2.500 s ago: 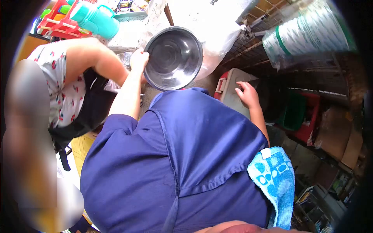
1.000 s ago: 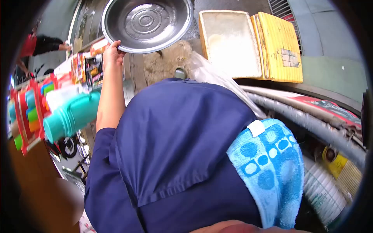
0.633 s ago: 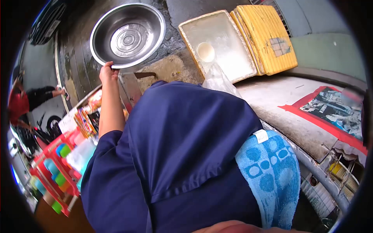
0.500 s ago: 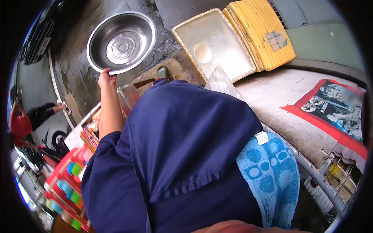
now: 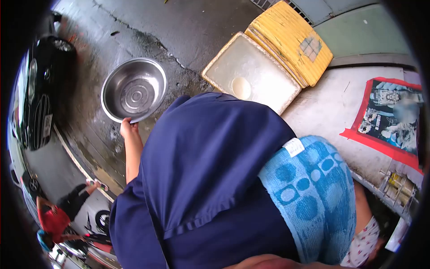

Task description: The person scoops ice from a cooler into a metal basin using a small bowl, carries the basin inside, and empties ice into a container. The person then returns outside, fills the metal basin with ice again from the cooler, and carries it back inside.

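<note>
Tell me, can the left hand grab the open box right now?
Probably not: the left hand is busy gripping the bowl by its rim, and the box sits apart, off to the right.

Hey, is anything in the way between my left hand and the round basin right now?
Nothing visible is. Your left hand is on the near rim of the round basin; the open box sits off to the right.
</note>
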Demonstrator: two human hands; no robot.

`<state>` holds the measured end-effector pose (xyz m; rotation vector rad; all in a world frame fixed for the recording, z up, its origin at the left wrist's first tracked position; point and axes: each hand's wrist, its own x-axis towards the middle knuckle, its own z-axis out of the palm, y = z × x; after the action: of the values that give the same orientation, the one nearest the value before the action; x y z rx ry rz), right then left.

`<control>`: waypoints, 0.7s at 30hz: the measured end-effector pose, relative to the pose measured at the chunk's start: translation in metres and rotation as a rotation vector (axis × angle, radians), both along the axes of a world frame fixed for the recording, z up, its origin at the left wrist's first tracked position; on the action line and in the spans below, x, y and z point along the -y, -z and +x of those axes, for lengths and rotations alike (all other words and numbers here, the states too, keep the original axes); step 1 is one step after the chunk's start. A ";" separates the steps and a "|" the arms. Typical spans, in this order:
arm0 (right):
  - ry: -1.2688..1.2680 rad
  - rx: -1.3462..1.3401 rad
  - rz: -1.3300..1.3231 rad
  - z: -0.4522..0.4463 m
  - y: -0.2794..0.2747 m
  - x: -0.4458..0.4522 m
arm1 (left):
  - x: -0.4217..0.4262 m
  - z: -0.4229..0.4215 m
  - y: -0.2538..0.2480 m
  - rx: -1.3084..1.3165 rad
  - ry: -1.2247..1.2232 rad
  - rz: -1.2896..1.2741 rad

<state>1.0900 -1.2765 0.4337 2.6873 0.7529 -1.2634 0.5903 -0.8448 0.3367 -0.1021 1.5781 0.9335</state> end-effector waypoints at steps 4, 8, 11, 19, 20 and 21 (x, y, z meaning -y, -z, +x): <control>0.003 -0.009 -0.024 0.010 0.002 -0.005 | 0.019 0.005 -0.014 -0.012 -0.023 -0.044; 0.039 -0.025 -0.025 0.013 0.016 -0.031 | -0.020 -0.010 -0.005 0.129 0.062 -0.032; 0.008 -0.064 -0.031 0.031 0.038 -0.035 | 0.016 -0.005 -0.034 0.195 0.058 -0.048; 0.061 -0.177 0.123 0.055 0.142 -0.124 | -0.054 -0.003 -0.010 0.102 0.279 -0.154; 0.100 -0.178 0.167 0.052 0.156 -0.131 | -0.064 0.038 -0.051 0.026 0.273 -0.112; 0.134 -0.141 0.246 0.045 0.170 -0.142 | -0.088 0.023 -0.019 -0.098 0.615 0.059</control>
<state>1.1350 -1.1349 0.2639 2.9100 0.8048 -1.4955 0.6129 -0.7571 0.3557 0.4542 1.5347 0.5019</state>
